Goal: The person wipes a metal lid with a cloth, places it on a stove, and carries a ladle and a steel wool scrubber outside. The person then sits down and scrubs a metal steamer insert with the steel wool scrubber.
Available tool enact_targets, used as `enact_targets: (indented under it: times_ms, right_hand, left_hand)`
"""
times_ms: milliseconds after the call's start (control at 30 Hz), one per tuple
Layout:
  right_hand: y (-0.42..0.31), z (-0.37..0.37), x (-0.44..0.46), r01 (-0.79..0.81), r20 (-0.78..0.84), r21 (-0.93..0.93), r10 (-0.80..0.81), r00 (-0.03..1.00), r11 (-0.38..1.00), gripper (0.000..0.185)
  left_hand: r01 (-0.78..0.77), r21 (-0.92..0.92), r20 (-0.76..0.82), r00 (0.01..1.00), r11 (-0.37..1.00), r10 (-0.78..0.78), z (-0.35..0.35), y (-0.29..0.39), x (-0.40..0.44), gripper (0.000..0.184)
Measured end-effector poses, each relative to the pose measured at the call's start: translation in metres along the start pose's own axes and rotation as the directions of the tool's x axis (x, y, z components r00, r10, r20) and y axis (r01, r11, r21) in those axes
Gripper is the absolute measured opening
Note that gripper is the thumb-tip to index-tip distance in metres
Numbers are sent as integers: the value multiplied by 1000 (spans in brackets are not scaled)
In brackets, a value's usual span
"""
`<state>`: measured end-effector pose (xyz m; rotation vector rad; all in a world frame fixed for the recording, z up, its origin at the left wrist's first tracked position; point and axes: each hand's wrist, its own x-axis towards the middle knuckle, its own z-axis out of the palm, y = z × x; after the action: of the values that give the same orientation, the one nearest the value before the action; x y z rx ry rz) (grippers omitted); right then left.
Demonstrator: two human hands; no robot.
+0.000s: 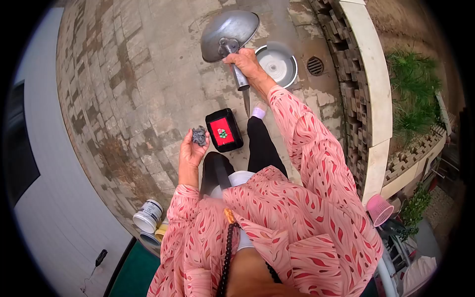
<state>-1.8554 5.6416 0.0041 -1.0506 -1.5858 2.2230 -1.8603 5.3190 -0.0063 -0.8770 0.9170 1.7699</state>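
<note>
seemingly scouring step: right grip (243,60) clasping pan (232,29) by handle (241,80), left grip (191,152) pinching scourer (199,135), well apart; next move calls for steady pan, scourer brought onto it.

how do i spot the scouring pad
On the paved yard, find the black-edged red panel. Just left of it, the left hand holds the scouring pad: a small, crumpled grey wad, unlike the smooth metal wok in the right hand.

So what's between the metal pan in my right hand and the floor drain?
In the head view, a round basin lies between the pan and the drain.
</note>
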Motion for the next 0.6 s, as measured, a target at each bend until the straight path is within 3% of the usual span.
enact_targets:
  times_ms: [100, 267, 433, 467, 600]
  right_hand:
    - [6, 18, 71, 46, -10, 0, -46, 999, 999, 22]
    - [9, 43, 160, 99, -61, 182, -89, 994, 978, 23]
    - [29, 47, 255, 120, -101, 353, -90, 991, 928, 19]
    - [13, 46, 243, 13, -66, 366, 11, 998, 931, 16]
    - [53, 6, 278, 43, -175, 236, -2, 985, 971, 17]
  left_hand:
    - [-20, -14, 58, 998, 1000, 21, 36, 13, 27, 35]
    - [32, 13, 28, 999, 999, -33, 64, 41, 66, 30]
    - [174, 42, 33, 984, 984, -175, 74, 92, 142, 30]
    - [191, 69, 41, 980, 979, -195, 72, 105, 156, 30]
    - [216, 165, 80, 969, 962, -232, 82, 168, 258, 29]
